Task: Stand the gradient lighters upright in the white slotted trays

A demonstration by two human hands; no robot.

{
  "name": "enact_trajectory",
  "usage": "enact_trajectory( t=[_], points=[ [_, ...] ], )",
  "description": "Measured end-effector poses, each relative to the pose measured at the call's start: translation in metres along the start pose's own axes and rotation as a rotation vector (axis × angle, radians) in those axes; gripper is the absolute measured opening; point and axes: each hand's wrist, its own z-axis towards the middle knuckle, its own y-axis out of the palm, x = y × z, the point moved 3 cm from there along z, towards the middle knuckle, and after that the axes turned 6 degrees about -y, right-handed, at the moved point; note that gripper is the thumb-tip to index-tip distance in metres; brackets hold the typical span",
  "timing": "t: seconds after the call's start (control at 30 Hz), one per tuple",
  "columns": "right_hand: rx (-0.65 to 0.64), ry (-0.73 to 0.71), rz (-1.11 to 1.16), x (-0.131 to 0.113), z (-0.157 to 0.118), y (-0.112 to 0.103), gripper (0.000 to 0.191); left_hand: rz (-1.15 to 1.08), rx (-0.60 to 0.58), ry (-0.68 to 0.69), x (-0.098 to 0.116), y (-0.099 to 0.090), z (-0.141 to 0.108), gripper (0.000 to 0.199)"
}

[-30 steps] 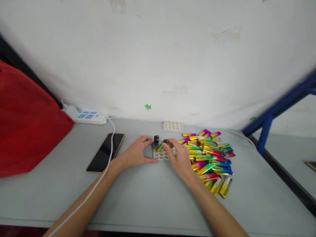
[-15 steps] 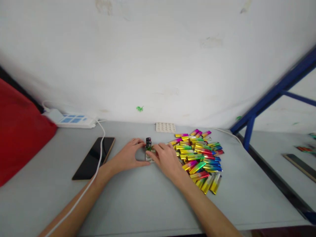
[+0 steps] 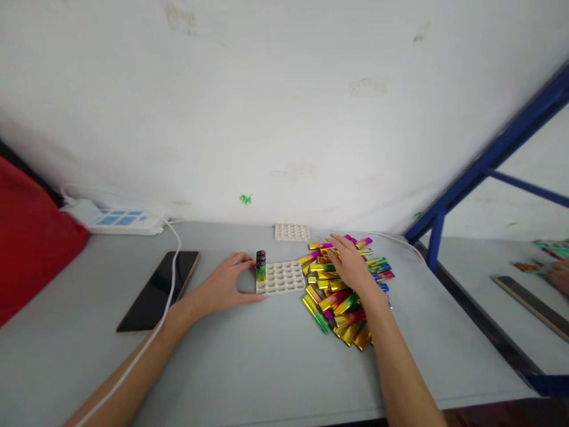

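Note:
My left hand point(image 3: 225, 283) is at the left end of a white tray point(image 3: 284, 277) with rows of holes. Its thumb and fingers are spread apart around that corner, the thumb by the near edge. Several shiny lighters point(image 3: 261, 270) with black tops stand upright in the tray's leftmost column. My right hand point(image 3: 349, 264) reaches over a heap of metallic lighters point(image 3: 326, 270) in gold, green, red, blue and purple. Its fingers are stretched out over the heap, and I see nothing held in them.
A second white holed tray point(image 3: 292, 232) lies by the wall. On the left are a black phone-like slab point(image 3: 160, 290), a white cable point(image 3: 174, 261), a power strip point(image 3: 127, 220) and red fabric point(image 3: 35, 237). A blue metal frame point(image 3: 435, 240) borders the right, with another person's hand point(image 3: 559, 276) beyond.
My right hand has moved from the tray to the heap on the right, uncovering the tray's holes. My left hand stays at the tray's left end. The view has shifted slightly.

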Motion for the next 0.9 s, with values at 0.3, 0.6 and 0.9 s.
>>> enact_trajectory(
  t=[0.3, 0.6, 0.9],
  points=[
    [-0.178, 0.079, -0.165, -0.012, 0.010, 0.012, 0.038, 0.009, -0.007, 0.000, -0.003, 0.002, 0.000, 0.068],
    [-0.233, 0.159, -0.213, -0.012, 0.018, 0.014, 0.025, 0.016, -0.003, 0.007, -0.001, 0.002, 0.000, 0.067],
    [0.076, 0.085, 0.080, -0.024, 0.024, 0.002, 0.017, 0.027, -0.007, 0.008, -0.001, 0.001, 0.000, 0.067]
  ],
)
